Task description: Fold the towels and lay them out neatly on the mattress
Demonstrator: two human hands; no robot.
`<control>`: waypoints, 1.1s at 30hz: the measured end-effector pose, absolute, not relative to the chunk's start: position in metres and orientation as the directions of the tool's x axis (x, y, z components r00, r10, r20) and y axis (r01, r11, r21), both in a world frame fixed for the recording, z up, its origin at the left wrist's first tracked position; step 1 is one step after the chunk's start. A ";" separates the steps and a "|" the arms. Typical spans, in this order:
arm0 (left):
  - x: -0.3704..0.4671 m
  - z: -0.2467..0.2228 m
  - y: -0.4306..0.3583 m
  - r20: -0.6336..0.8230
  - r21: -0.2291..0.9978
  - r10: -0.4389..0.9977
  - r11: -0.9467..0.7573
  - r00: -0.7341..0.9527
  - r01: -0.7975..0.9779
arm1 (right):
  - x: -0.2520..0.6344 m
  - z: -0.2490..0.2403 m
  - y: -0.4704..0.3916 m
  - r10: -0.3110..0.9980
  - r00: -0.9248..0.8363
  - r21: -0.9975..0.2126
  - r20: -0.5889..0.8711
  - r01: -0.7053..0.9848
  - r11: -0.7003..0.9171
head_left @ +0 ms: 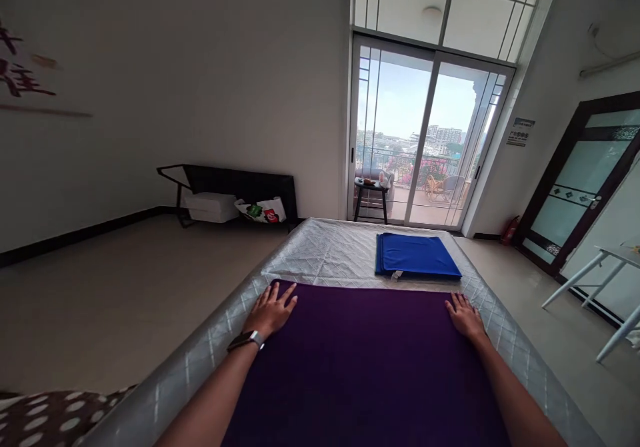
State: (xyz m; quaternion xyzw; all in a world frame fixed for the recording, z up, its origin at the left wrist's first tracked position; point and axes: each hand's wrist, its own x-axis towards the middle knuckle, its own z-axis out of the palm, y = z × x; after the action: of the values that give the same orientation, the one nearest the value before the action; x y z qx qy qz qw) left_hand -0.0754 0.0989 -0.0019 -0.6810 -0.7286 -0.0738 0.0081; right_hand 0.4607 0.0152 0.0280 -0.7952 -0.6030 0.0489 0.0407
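Note:
A dark purple cloth [370, 360] lies spread flat over a silver-grey quilted cover [325, 250]. My left hand [273, 309] rests open on the cloth's far left corner, fingers spread. At the far right corner my right hand [465, 315] also lies flat and open, its fingers over the edge. Beyond the cloth's far edge sits a folded blue cloth [417, 256] with a small white tag at its near side. The near edge of the purple cloth runs out of view.
A black bench [235, 184] by the left wall has a white box [211, 206] and a printed bag [263, 210] beneath it. Glass sliding doors [400, 134] stand ahead, with a dark stool [371, 194] near them. White table legs [575, 280] are at right; a polka-dot fabric [60, 417] is at lower left.

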 end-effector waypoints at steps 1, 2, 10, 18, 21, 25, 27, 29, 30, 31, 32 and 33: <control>-0.075 -0.001 0.099 0.102 0.099 0.992 0.067 -0.078 0.993 | 0.471 0.025 0.017 0.954 0.299 -0.127 -0.019 0.946 -0.299; -0.076 -0.001 0.099 0.094 0.101 0.992 0.072 -0.082 0.992 | 0.477 0.023 0.019 0.945 0.328 -0.132 -0.011 0.936 -0.326; -0.073 0.002 0.096 0.100 0.076 0.992 0.074 -0.081 0.994 | 0.468 0.029 0.014 0.937 0.349 -0.130 0.004 0.929 -0.345; -0.066 0.007 0.092 0.112 0.112 0.991 0.055 -0.067 0.992 | 0.423 0.038 0.005 0.948 0.307 -0.097 0.087 0.949 -0.299; -0.065 0.008 0.092 0.116 0.132 0.991 0.047 -0.063 0.990 | 0.361 0.033 -0.003 0.982 0.160 -0.088 0.096 0.984 -0.152; -0.065 0.009 0.091 0.106 0.140 0.992 0.051 -0.066 0.989 | 0.294 0.024 -0.025 0.993 -0.114 -0.135 0.009 0.984 0.115; -0.066 0.009 0.091 0.104 0.132 0.992 0.050 -0.064 0.990 | 0.290 0.025 -0.035 0.990 -0.136 -0.148 -0.030 0.980 0.131; -0.067 0.008 0.092 0.113 0.129 0.992 0.050 -0.064 0.990 | 0.310 0.029 -0.044 0.995 -0.079 -0.144 -0.060 0.987 0.070; -0.067 0.007 0.093 0.117 0.130 0.991 0.051 -0.066 0.990 | 0.327 0.031 -0.049 0.997 -0.030 -0.135 -0.070 0.991 0.020; -0.067 0.006 0.093 0.119 0.132 0.991 0.052 -0.068 0.990 | 0.349 0.033 -0.054 0.997 0.027 -0.122 -0.078 0.992 -0.037; -0.067 0.005 0.094 0.119 0.133 0.991 0.053 -0.068 0.990 | 0.374 0.034 -0.060 0.993 0.090 -0.108 -0.082 0.989 -0.098; -0.067 0.005 0.094 0.117 0.132 0.991 0.055 -0.070 0.990 | 0.399 0.034 -0.066 0.984 0.156 -0.092 -0.081 0.982 -0.163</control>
State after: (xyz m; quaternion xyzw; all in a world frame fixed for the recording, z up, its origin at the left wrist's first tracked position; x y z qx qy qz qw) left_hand -0.0667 0.0945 0.0047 -0.6818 -0.7261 -0.0885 -0.0028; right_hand 0.3989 -0.0656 0.0339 -0.7601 -0.6469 0.0606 0.0088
